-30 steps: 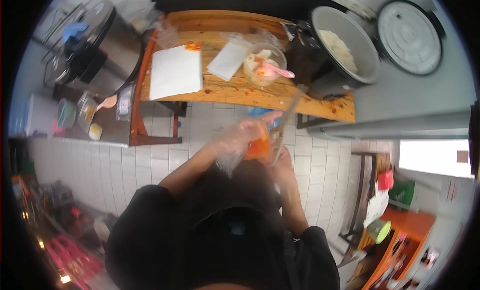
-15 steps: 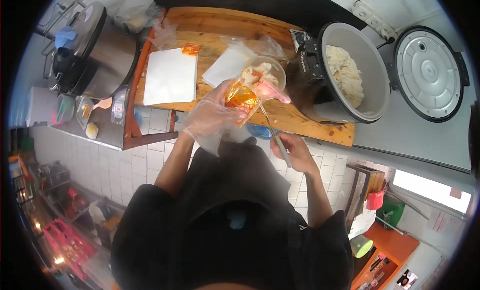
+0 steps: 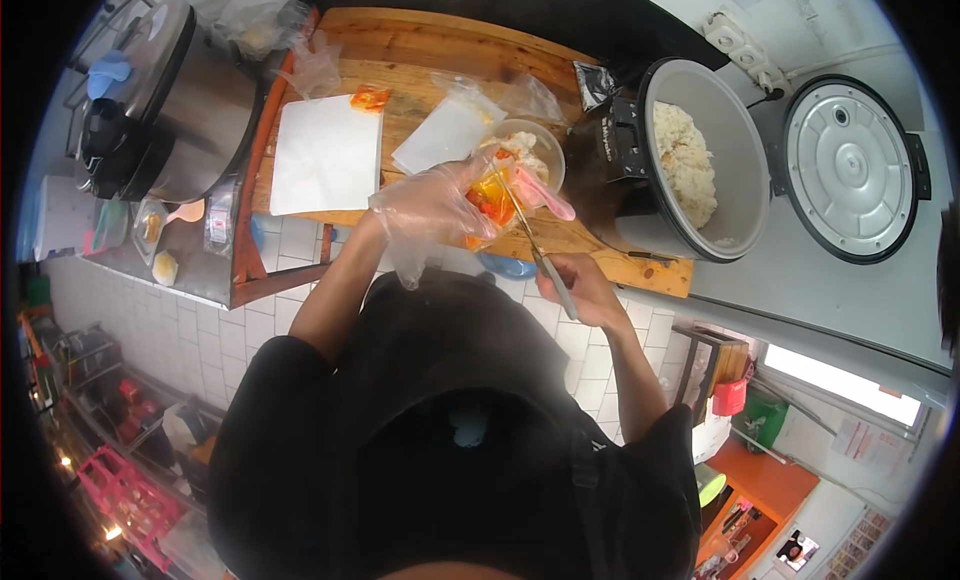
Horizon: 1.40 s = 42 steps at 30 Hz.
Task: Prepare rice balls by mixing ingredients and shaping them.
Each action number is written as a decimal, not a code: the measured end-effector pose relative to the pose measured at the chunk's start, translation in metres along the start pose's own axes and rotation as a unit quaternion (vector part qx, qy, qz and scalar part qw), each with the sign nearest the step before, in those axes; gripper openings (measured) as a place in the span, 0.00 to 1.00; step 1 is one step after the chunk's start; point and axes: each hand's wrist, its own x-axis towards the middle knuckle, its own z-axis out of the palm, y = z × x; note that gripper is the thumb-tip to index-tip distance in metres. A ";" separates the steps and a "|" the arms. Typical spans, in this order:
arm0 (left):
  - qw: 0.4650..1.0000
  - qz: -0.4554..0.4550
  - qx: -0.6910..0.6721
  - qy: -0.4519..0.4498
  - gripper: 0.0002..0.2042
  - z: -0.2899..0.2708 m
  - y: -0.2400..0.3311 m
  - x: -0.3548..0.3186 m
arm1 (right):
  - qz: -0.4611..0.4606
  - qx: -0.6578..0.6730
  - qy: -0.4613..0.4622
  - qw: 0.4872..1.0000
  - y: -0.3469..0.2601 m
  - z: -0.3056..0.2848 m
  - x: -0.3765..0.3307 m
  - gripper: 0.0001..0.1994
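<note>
A clear plastic glove covers my left hand (image 3: 425,202), whose fingers are closed round a shiny orange-red sachet (image 3: 488,198). Bare and lower to the right, my right hand (image 3: 582,288) grips a long slim metal utensil (image 3: 541,250) by its grey handle end. Its thin far end crosses the sachet beside my gloved fingers; I cannot make out whether it is a knife or tongs. Just beyond the sachet stands a pale bowl (image 3: 552,148) with rice in it. A pink plastic handle (image 3: 545,195) slants at the bowl's near side, partly hidden by the sachet.
On the wooden table (image 3: 430,32) lie white paper sheets (image 3: 325,160), an orange piece (image 3: 370,100) and thin plastic bags (image 3: 535,98). An open rice cooker (image 3: 740,220) holding rice (image 3: 682,165) stands right, its lid (image 3: 850,165) raised. A large steel pot (image 3: 205,120) stands left.
The utensil's thin end has moved up and left across the sachet. My hands have shifted slightly, both still holding their things. The whole view has tilted a little.
</note>
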 end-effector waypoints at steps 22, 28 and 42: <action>0.988 -0.042 -0.010 -0.151 0.36 0.024 -0.020 0.057 | 0.120 -0.035 0.102 0.987 0.032 0.001 0.011 0.23; 0.980 -0.041 -0.129 -0.147 0.26 0.035 -0.020 0.066 | 0.157 -0.079 0.144 0.974 0.033 -0.012 -0.002 0.24; 0.885 -0.087 -0.455 -0.052 0.23 0.030 -0.062 0.063 | 0.083 -0.061 0.332 0.938 0.078 0.018 -0.042 0.23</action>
